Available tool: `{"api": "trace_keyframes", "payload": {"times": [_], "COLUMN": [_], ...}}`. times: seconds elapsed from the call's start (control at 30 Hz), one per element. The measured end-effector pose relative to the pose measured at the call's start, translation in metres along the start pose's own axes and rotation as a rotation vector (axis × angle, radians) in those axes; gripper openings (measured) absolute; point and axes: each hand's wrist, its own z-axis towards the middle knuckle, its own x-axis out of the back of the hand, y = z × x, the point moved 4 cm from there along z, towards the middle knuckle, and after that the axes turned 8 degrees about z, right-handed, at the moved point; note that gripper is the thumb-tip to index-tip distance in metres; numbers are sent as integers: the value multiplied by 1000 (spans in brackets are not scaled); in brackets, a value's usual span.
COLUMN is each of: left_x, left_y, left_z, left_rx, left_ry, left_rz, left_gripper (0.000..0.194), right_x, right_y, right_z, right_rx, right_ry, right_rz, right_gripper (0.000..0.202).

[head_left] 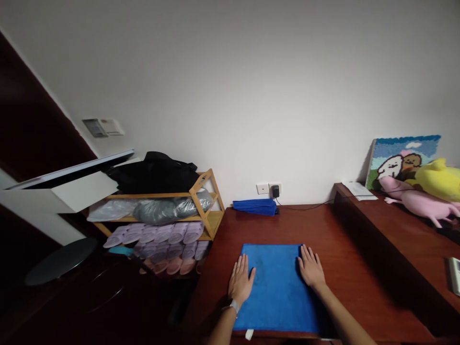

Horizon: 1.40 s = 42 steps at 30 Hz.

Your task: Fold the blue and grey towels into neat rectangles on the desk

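Note:
A blue cloth (276, 287) lies spread flat on the reddish-brown table (355, 287), with a small white tag sticking out at its near edge. Flat on the cloth's left edge rests my left hand (241, 281), fingers stretched and thumb apart. My right hand (311, 266) lies the same way over the far right corner, palm down. Neither hand grips anything. Further back, against the wall, is a folded stack of blue cloth (254, 207).
A black plug (275, 191) sits in the wall socket, its cable running right. Left stands a wooden rack (212, 203) with slippers and a black bag (154, 173). On the raised right surface are a pink plush toy (420, 201), a yellow plush toy (440, 177) and a fuzzy picture (406, 153).

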Motion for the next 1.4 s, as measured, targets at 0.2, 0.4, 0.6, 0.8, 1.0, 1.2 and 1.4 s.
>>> {"api": "trace_keyframes", "payload": {"times": [0.2, 0.4, 0.6, 0.8, 1.0, 1.2, 1.4], "left_x": [3, 25, 31, 11, 11, 7, -4], "left_y": [-4, 22, 174, 213, 83, -39, -120], "left_z": [-2, 9, 41, 56, 52, 46, 3], "left_rx": [8, -52, -396, -384, -169, -71, 63], "left_ry": [-24, 17, -10, -111, -160, -191, -65], "left_rz": [24, 8, -204, -278, -138, -59, 30], "left_gripper": [70, 65, 61, 63, 70, 62, 65], "right_x": [-9, -9, -10, -17, -10, -8, -5], "right_y": [5, 6, 8, 12, 7, 6, 4], "right_z": [16, 14, 14, 16, 15, 13, 13], "right_rx": [17, 22, 65, 109, 45, 29, 24], "right_ry": [-30, -20, -28, -28, -3, -19, -21], "right_rz": [14, 34, 6, -45, -23, 8, -7], "right_gripper": [68, 68, 65, 64, 66, 66, 66]}}
